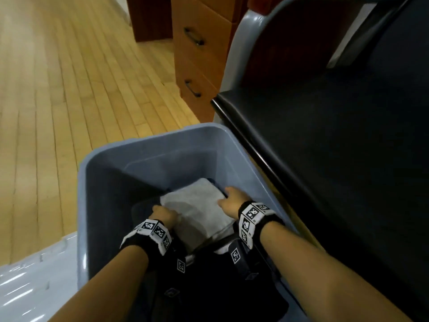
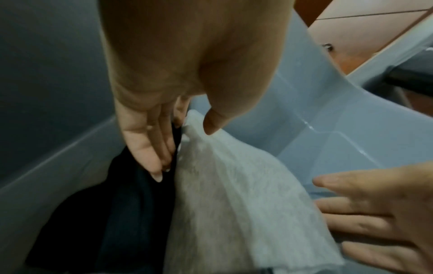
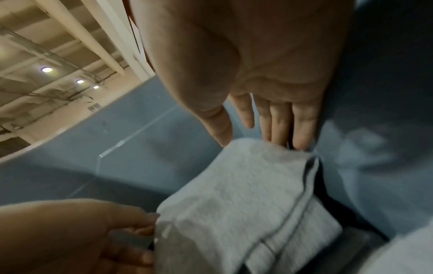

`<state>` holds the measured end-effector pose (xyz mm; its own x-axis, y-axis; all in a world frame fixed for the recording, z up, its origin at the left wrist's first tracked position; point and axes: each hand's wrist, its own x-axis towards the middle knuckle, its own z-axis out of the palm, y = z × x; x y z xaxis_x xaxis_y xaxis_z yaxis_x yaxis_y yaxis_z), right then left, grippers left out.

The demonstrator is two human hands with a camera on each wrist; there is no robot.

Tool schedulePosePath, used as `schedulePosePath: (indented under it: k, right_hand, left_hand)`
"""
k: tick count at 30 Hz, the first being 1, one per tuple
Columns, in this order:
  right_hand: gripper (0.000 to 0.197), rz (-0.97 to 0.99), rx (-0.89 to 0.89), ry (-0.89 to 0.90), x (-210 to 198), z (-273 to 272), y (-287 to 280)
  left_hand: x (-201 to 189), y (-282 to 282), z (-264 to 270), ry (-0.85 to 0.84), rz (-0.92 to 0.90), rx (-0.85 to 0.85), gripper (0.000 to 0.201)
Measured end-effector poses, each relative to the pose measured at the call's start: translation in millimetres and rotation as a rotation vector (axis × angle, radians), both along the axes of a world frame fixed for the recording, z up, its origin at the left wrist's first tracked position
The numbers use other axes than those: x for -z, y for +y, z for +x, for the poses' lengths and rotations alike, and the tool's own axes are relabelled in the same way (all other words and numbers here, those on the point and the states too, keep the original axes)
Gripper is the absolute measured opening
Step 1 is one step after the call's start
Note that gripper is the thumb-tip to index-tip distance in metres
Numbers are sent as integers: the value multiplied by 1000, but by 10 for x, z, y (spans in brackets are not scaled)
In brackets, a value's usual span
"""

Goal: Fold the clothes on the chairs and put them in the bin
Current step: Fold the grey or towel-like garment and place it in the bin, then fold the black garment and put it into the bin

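1. A folded light grey garment is lying inside the blue-grey plastic bin, on top of dark folded clothing at the bin's bottom; judging by that, at least part of the task is done and this piece is at the placing step.

2. The left hand is sitting at the garment's 8 o'clock edge. In the left wrist view its fingers are reaching down almost straight beside the cloth while the thumb is resting on the fold's top, so the fingers are lying narrow and relaxed rather than clamping.

3. The right hand is sitting at the garment's 3 o'clock edge; in the right wrist view its fingers are pointing straight down, tips touching the fold's far corner, wide and loose, gripping nothing.

4. The black chair seat at 2 o'clock is showing no clothes on the part in view; whether other chairs are holding more, I cannot tell.

5. Room: the garment is lying toward the bin's right wall, just beside it, with open floor of the bin at 12 o'clock and dark cloth showing at 9 o'clock. The chair's front edge is running close along the bin's right rim, so lifting the hands straight up looks the freest path. The wooden floor at 10 o'clock is giving open space; a drawer cabinet is standing at 12 o'clock.
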<state>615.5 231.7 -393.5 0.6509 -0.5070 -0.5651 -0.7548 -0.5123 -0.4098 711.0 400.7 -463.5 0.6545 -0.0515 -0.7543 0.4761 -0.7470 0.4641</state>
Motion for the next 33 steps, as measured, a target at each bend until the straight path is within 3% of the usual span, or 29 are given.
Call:
schedulePosePath:
  k: [3,5,8,10,13,16,20,24,29,33]
  right_hand:
    - [48,-23,9,-95,-521,-92,50]
    - [40,-47,-14,-154,-934,-220,156]
    - [21,-39,-87,-171,-1395,-400,347]
    - [24,33,-102,-238,-1695,-599,471]
    - [22,126,-15,-386,-2195,-956,534]
    - [19,53,101,-525,-2781,-1554,339]
    - [20,-51,282,-625,-3322,-2646,-153]
    - [16,-194,599,-675,-3653,-4257,-734]
    - [20,-388,1000,-493,-3623,-6536,-1186]
    - [27,-473,1233,-139,-3412,-8155,-1113]
  left_hand:
    - [-513,-33,4,-104,-49,71,42]
    - [-917,3,-128,-128,-125,112,29]
    - [-1387,63,-407,-142,-213,162,24]
    - [-1817,76,-619,-225,-261,247,18]
    - [-2612,-73,-919,-345,-345,447,23]
    - [-3468,-451,-1412,-469,-444,569,27]
    - [-4243,-1162,-2338,-468,-614,709,27]
    - [-4710,-1984,-3770,-487,-733,972,22]
    - [-4736,-2750,-5769,-418,-802,1280,19]
    - [-4395,-2935,-7076,-325,-779,1513,13]
